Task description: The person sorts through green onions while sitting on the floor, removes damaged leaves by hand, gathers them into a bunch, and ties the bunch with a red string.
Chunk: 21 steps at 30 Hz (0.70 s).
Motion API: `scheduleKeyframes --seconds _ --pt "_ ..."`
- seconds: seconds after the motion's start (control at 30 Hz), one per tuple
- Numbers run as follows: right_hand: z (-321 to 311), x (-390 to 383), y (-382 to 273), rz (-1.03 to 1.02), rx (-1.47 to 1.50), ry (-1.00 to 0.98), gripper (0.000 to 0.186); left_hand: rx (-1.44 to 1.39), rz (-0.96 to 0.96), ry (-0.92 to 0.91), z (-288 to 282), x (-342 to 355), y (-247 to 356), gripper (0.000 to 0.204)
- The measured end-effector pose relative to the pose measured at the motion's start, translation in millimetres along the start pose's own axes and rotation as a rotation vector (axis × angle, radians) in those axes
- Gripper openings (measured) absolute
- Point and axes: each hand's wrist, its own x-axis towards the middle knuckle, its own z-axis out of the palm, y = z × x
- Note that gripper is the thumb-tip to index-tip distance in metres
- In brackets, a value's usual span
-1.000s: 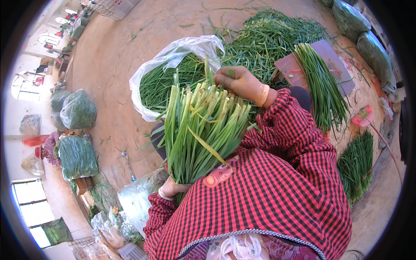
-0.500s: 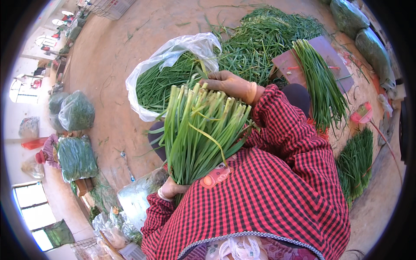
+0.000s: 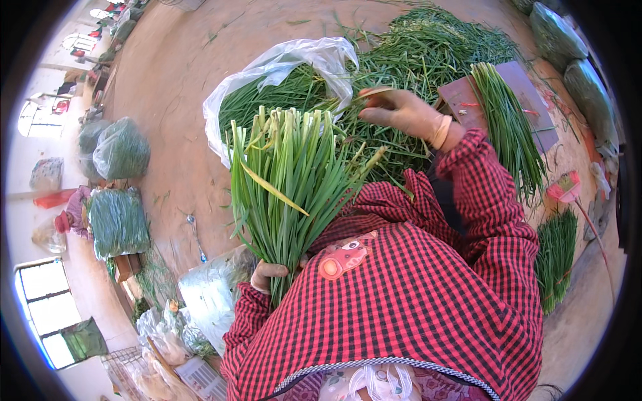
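A thick bunch of green chives (image 3: 287, 180), pale cut ends up, stands fanned out in front of my body. My left hand (image 3: 269, 274) is wrapped round its narrow lower part. A yellowed leaf (image 3: 271, 187) lies slanting across the bunch. To the right and apart from it, my right hand (image 3: 409, 115) has its fingers bent together over a thin yellowish leaf (image 3: 376, 91). Beyond the bunch sits an open clear plastic bag (image 3: 261, 73) with more chives inside. My right hand is above a large loose heap of green leaves (image 3: 435, 53).
At the right, another chive bunch (image 3: 505, 127) lies on a purplish board (image 3: 535, 107). A tied bunch (image 3: 556, 254) and a pink long-handled brush (image 3: 567, 188) are further right. Filled bags (image 3: 122, 150) and a wrapped green stack (image 3: 120, 220) stand at the left; plastic sheeting (image 3: 210, 294) lies nearer.
My right hand has moved away from the cut ends, out to the right, with a thin leaf at its fingers. The bunch in my left hand has shifted left and stands more upright.
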Motion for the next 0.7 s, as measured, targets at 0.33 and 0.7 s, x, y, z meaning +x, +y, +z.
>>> scheduleKeyframes --seconds 0.33,0.7 --pt "15 15 -18 -0.121 0.043 0.277 0.020 -0.115 0.052 0.109 1 -10 -9 0.058" --pt "11 -5 -14 -0.025 0.101 -0.107 0.027 -0.023 0.039 0.117 -9 -10 -9 0.062"
